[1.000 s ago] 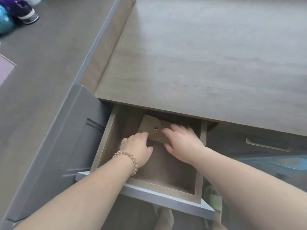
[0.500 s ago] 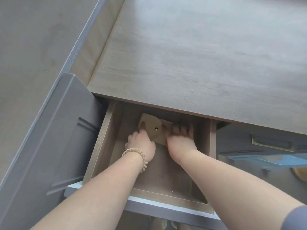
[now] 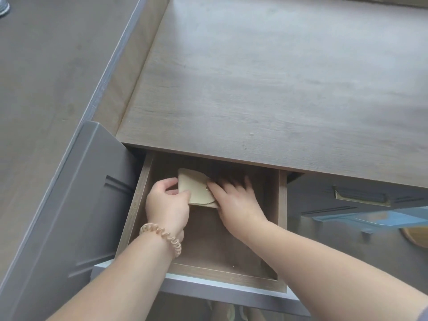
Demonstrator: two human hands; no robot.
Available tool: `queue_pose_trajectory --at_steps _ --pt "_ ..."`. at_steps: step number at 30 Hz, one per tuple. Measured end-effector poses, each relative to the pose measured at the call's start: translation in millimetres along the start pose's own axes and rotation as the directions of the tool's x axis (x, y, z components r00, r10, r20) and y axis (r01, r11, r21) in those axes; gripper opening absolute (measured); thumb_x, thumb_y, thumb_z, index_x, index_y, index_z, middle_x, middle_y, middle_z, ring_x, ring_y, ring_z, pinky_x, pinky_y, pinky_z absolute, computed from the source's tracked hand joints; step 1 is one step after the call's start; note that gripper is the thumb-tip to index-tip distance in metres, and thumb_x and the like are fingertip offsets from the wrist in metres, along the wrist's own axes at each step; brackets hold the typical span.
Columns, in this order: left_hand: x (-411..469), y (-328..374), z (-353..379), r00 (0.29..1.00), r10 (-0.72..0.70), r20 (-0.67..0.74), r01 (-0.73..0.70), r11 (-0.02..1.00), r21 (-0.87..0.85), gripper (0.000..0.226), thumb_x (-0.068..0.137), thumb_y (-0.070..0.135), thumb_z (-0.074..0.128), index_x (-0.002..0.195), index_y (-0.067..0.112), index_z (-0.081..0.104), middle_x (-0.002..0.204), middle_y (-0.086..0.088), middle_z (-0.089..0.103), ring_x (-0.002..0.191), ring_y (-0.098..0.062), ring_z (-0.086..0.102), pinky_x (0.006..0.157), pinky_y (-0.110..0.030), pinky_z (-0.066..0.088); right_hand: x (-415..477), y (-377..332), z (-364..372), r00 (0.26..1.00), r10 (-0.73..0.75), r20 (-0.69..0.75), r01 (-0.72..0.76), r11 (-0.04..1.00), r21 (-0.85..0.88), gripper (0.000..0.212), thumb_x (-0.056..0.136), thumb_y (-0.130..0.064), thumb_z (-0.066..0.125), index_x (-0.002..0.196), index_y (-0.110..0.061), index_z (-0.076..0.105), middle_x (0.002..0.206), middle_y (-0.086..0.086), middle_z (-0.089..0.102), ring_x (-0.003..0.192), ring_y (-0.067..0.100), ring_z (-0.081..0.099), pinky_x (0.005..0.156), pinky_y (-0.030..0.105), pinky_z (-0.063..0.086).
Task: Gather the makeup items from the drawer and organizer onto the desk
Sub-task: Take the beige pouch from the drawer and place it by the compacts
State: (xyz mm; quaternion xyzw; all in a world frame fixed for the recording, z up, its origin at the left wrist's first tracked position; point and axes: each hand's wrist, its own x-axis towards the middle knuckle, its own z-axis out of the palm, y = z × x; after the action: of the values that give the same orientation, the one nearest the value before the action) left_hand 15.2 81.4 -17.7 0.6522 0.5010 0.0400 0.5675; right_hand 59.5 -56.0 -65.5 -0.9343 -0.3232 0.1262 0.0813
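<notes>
A flat beige pouch (image 3: 196,187) with a small metal snap lies at the back of the open wooden drawer (image 3: 283,228). My left hand (image 3: 168,206) grips the pouch's left edge, with the thumb on top. My right hand (image 3: 236,200) holds its right side near the snap, fingers reaching under the desk edge. The pouch looks slightly lifted and tilted off the drawer floor. The grey-brown wooden desk top (image 3: 266,77) spreads above the drawer. No organizer is in view.
A grey cabinet door (image 3: 69,216) stands open left of the drawer. A closed drawer with a brass handle (image 3: 361,196) sits to the right. A raised wooden rim (image 3: 129,72) borders the desk's left side. Floor lies beyond it.
Both hands have closed on the pouch and drawn it a little forward and up from the drawer's back. The camera has shifted slightly.
</notes>
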Motion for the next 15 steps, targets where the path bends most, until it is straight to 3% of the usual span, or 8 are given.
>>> queue_pose_trajectory --at_steps 2,4,6,8,12,15 --pt "-15.4 16.6 -16.6 0.993 0.116 0.009 -0.116 0.993 -0.009 0.037 0.077 0.006 0.066 0.099 0.034 0.058 0.086 -0.001 0.068 0.079 -0.024 0.068 0.078 -0.048 0.057 -14.7 -8.6 -19.3 0.998 -0.047 -0.035 0.050 0.995 0.088 0.069 0.080 -0.036 0.062 0.141 -0.025 0.031 0.135 0.005 0.049 0.123 0.030 0.046 0.112 0.054 0.013" --pt "-32.1 43.4 -32.3 0.968 0.245 0.057 -0.243 0.969 -0.046 0.036 0.079 0.005 0.068 0.096 0.037 0.061 0.084 -0.003 0.067 0.080 -0.026 0.068 0.078 -0.048 0.057 -29.8 -9.7 -49.1 0.997 -0.043 -0.067 0.059 0.962 0.267 0.073 0.083 -0.054 0.051 0.146 -0.030 0.022 0.150 -0.001 0.034 0.139 0.023 0.027 0.115 0.046 0.005" --pt "-45.9 75.3 -39.7 0.933 0.327 0.153 -0.308 0.942 -0.131 0.036 0.080 0.000 0.066 0.096 0.033 0.062 0.081 -0.005 0.064 0.079 -0.025 0.067 0.077 -0.044 0.056 -39.1 -1.6 -78.9 0.990 -0.005 -0.142 0.066 0.903 0.424 0.071 0.085 -0.060 0.038 0.147 -0.034 0.017 0.154 -0.006 0.026 0.143 0.015 0.017 0.117 0.037 0.002" --pt "-57.2 108.7 -38.4 0.893 0.368 0.257 -0.320 0.924 -0.211 0.035 0.082 -0.006 0.063 0.096 0.026 0.062 0.076 -0.004 0.058 0.075 -0.020 0.063 0.075 -0.039 0.056 -43.8 13.0 -109.8 0.972 0.054 -0.229 0.065 0.875 0.480 0.067 0.086 -0.057 0.038 0.147 -0.036 0.019 0.150 -0.008 0.033 0.141 0.013 0.022 0.115 0.033 0.004" --pt "-83.6 167.1 -14.1 0.807 0.453 0.380 -0.353 0.885 -0.304 0.030 0.083 -0.007 0.061 0.098 0.019 0.061 0.072 0.000 0.053 0.066 -0.012 0.060 0.065 -0.030 0.058 -58.8 48.0 -171.1 0.907 0.174 -0.383 0.028 0.883 0.468 0.060 0.085 -0.047 0.049 0.142 -0.034 0.034 0.114 -0.007 0.059 0.113 0.013 0.044 0.111 0.047 0.023" --pt "-109.2 194.6 17.0 0.780 0.462 0.423 -0.326 0.876 -0.355 0.025 0.085 -0.004 0.060 0.098 0.018 0.061 0.078 -0.003 0.056 0.070 -0.014 0.062 0.061 -0.027 0.058 -81.3 72.2 -204.8 0.844 0.253 -0.473 -0.010 0.889 0.459 0.054 0.084 -0.041 0.054 0.137 -0.033 0.043 0.090 -0.007 0.057 0.093 0.014 0.044 0.101 0.045 0.032"
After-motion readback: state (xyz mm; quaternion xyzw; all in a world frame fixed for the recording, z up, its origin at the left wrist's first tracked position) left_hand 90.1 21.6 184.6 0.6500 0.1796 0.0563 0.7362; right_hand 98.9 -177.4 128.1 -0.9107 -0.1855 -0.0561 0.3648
